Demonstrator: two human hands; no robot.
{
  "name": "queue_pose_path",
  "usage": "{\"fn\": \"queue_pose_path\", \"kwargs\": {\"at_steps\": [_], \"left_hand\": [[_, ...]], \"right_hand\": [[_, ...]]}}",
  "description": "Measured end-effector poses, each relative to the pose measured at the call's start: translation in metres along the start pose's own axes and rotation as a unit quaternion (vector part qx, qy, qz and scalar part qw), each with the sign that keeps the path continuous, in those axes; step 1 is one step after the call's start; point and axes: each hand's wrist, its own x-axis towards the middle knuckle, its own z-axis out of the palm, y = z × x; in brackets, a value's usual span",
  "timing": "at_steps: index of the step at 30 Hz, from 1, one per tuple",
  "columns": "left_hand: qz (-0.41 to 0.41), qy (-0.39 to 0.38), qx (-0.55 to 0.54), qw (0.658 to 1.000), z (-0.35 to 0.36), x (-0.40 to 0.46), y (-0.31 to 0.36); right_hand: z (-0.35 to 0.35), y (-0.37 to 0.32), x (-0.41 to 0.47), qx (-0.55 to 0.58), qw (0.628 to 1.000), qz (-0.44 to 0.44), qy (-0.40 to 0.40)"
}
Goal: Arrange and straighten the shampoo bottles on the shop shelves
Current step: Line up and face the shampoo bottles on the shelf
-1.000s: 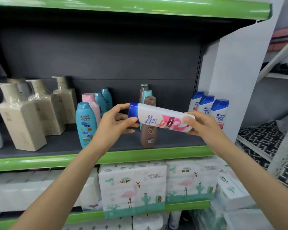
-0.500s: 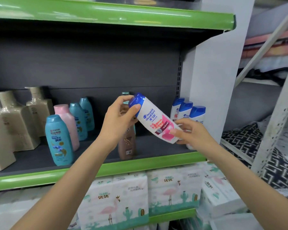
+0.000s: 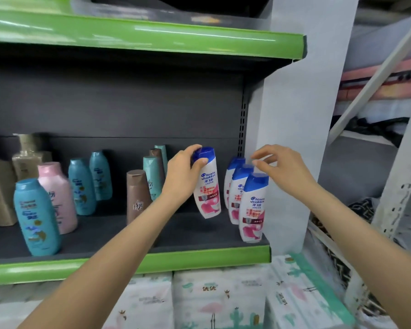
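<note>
The white bottle point(image 3: 207, 186) has swung from lying almost flat a second ago, through a steep slant, to nearly upright; its long axis now runs close to vertical with a slight lean, blue cap up and tipped a little left, label facing near. It hangs just above the shelf point(image 3: 128, 236), or barely touching it, I cannot tell which, just left of the row of three like bottles point(image 3: 246, 200) at the shelf's right end. The left hand point(image 3: 183, 176) grips it at the cap and shoulder, while the right hand point(image 3: 282, 167) has let go and hovers with loose, spread fingers above the row's caps, holding nothing. I judge the bottle is about to be stood beside its fellows, so this placement is nearly done. Further left stand the brown bottle point(image 3: 137, 195), teal bottles point(image 3: 37, 217) and a pink bottle point(image 3: 57, 195)
</note>
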Motion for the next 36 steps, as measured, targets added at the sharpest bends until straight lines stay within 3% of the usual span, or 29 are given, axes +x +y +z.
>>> {"fn": "queue_pose_path", "kwargs": {"at_steps": [9, 16, 21, 30, 36], "left_hand": [[-0.113, -0.059, 0.091, 0.988, 0.063, 0.083, -0.032], [-0.099, -0.107, 0.058, 0.988, 0.102, 0.120, -0.070], [-0.108, -0.156, 0.029, 0.981, 0.120, 0.135, -0.085], [-0.130, -0.150, -0.064, 0.978, 0.138, 0.143, -0.094], [-0.175, -0.177, -0.051, 0.967, 0.138, 0.134, -0.116]], "right_hand": [[0.027, 0.060, 0.067, -0.030, 0.993, 0.032, -0.106], [0.042, 0.087, 0.090, 0.039, 0.976, 0.080, -0.198], [0.044, 0.100, 0.093, 0.053, 0.975, 0.067, -0.206], [0.049, 0.106, 0.097, 0.061, 0.974, 0.062, -0.207], [0.052, 0.106, 0.100, 0.081, 0.978, 0.041, -0.187]]}}
